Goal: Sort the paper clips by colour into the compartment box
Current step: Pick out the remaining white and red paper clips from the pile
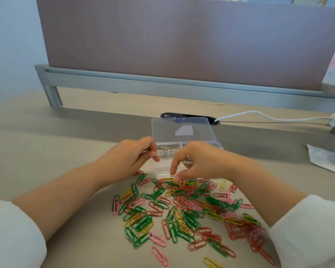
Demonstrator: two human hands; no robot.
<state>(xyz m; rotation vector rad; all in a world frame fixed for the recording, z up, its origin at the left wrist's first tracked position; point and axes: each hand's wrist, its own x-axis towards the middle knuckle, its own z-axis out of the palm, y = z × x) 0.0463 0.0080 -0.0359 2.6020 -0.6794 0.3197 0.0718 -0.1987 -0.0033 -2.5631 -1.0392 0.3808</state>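
Glossy wire paper clips (182, 209) in green, red, pink and yellow sprawl across the matt grey surface (66, 132), just near of the clear plastic compartment box (182, 128). Its lid is up, and silver clips (167, 148) lie in its far-left compartment. The left hand (132, 155) curls at the box's left wall. The right hand (197, 161) narrows thumb and forefinger onto the pile's far edge. I cannot tell whether either hand holds anything.

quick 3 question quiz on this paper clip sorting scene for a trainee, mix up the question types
1. True or false: the lid of the compartment box stands open.
2. Which colour of clips already lies in a compartment? A green, B silver, C yellow.
3. Which hand reaches its fingertips down to the loose pile of coloured clips?
Key: 1 true. 2 B, the silver clips in the far left compartment. 3 the right hand; the left hand is at the box's left side.
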